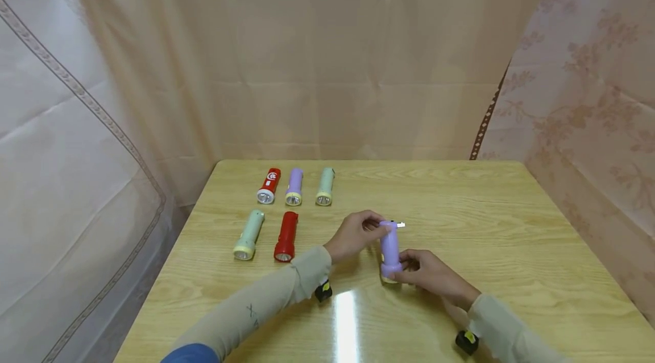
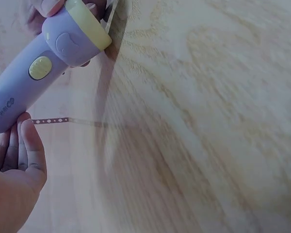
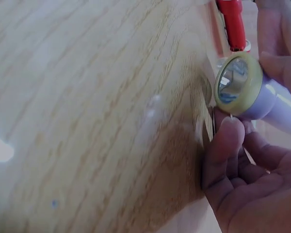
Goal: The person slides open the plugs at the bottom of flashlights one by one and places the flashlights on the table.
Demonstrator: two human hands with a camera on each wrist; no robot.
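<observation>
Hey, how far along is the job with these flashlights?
Looks done: three flashlights lie in the far row, a green one and a red one in the near row. In hand: a purple flashlight, the left hand pinching its tail, where a silver piece sticks out, the right hand at its head. Remaining, probably: laying it beside the red one, since the near row has only two.

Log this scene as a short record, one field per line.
Held: purple flashlight, shiny tab at its tail
Left hand: holds the tail end
Right hand: holds the lens end
Back row, left to right: white-rimmed red flashlight, second purple flashlight, green flashlight
Front row, left to right: second green flashlight, second red flashlight
Surface: wood-grain table
</observation>
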